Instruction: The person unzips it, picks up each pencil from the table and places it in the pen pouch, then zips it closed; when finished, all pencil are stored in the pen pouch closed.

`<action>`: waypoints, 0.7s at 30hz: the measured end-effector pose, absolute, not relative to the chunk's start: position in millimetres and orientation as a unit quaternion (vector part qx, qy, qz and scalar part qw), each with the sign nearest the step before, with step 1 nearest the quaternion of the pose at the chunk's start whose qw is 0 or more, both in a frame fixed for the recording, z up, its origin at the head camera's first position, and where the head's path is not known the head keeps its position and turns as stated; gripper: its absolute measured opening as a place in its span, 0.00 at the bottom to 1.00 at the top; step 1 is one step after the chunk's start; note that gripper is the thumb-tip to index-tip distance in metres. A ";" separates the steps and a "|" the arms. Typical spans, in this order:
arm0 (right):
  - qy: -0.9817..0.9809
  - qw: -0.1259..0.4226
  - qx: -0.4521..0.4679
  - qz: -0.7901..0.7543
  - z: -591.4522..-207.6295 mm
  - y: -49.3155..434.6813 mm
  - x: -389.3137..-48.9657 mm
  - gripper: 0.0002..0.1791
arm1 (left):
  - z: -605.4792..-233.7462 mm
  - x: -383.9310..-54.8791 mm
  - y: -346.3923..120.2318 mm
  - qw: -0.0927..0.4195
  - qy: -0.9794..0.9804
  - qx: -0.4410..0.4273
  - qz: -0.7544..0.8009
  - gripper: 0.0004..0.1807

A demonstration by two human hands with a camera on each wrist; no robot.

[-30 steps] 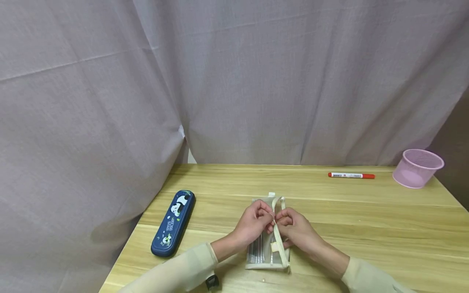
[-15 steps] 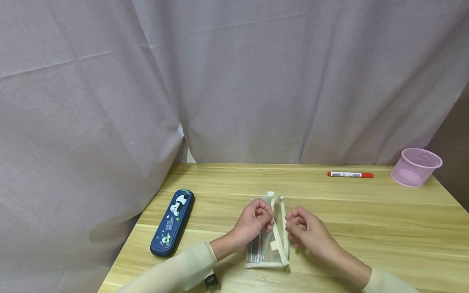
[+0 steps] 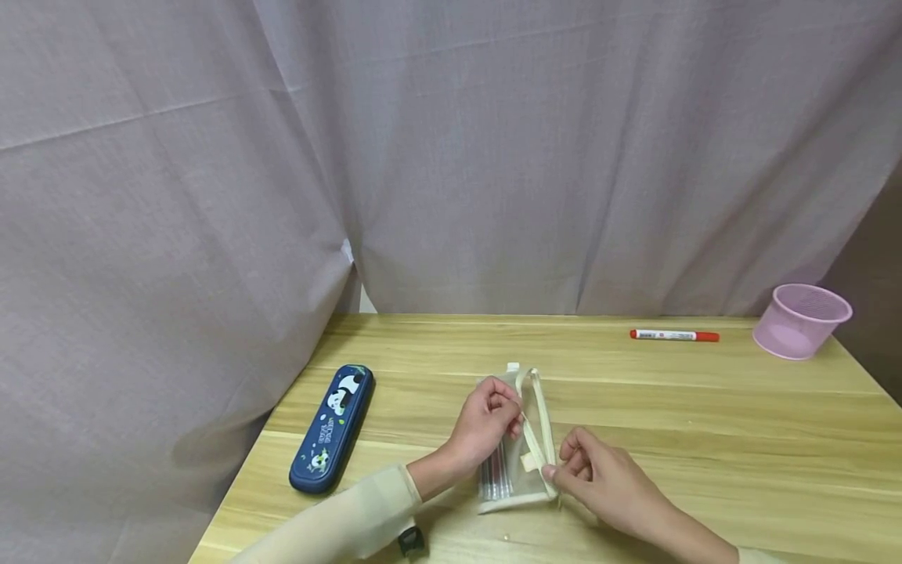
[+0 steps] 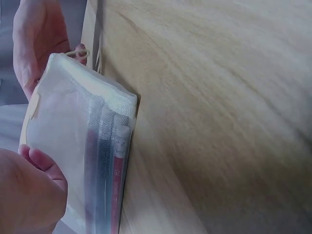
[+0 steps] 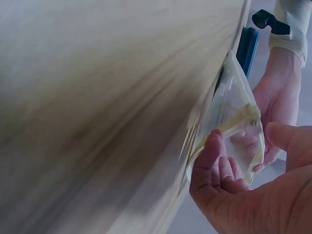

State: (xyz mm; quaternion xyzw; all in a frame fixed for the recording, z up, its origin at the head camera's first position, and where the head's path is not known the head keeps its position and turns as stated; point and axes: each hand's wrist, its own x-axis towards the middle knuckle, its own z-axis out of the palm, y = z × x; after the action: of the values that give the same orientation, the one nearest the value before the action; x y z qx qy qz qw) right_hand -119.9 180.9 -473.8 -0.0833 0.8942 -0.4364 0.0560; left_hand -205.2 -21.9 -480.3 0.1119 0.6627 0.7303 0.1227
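A see-through mesh pencil pouch (image 3: 520,484) with cream zipper edges lies at the front middle of the table, its mouth spread apart. Several pens (image 4: 105,156), one of them red, show through its mesh side. My left hand (image 3: 482,427) pinches the near zipper edge at the pouch's upper part. By the pouch's lower right corner is my right hand (image 3: 609,479), its thumb tip right at the zipper's end and its index finger apart from the thumb. A thin cord loop (image 4: 78,51) hangs at that corner, close to the right fingers.
A navy panda pencil case (image 3: 331,429) lies on the left of the wooden table (image 3: 655,415). Toward the back right are a red-and-white marker (image 3: 674,335) and a pink mesh pen cup (image 3: 792,329). A grey curtain (image 3: 465,172) hangs behind the table.
My right hand has let go of the zipper edge, moved out to the right and come down to the pouch's lower corner. The pouch has turned slightly; my left hand keeps its pinch.
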 end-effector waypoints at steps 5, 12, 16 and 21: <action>0.873 0.062 -0.104 -0.472 -475.6 176.8 -121.8 0.20 | -481.3 -204.6 -20.2 0.114 0.663 0.107 0.732 0.07; 0.838 0.084 -0.089 -0.532 -478.5 170.1 -125.7 0.18 | -482.5 -204.1 -20.0 0.103 0.698 0.116 0.699 0.08; 0.824 0.089 -0.080 -0.553 -479.7 168.2 -125.4 0.19 | -482.2 -200.2 -27.3 0.094 0.742 0.152 0.646 0.09; 0.811 0.100 -0.068 -0.573 -481.5 170.0 -126.1 0.23 | -478.5 -182.8 -40.7 0.053 0.824 0.259 0.502 0.13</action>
State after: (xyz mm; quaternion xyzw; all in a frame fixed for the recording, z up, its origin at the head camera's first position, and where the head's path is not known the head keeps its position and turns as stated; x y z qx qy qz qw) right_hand -126.1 170.0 -481.5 -0.0683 0.8108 -0.5727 0.0999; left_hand -182.8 -40.7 -478.5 0.2591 0.8238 0.5015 0.0526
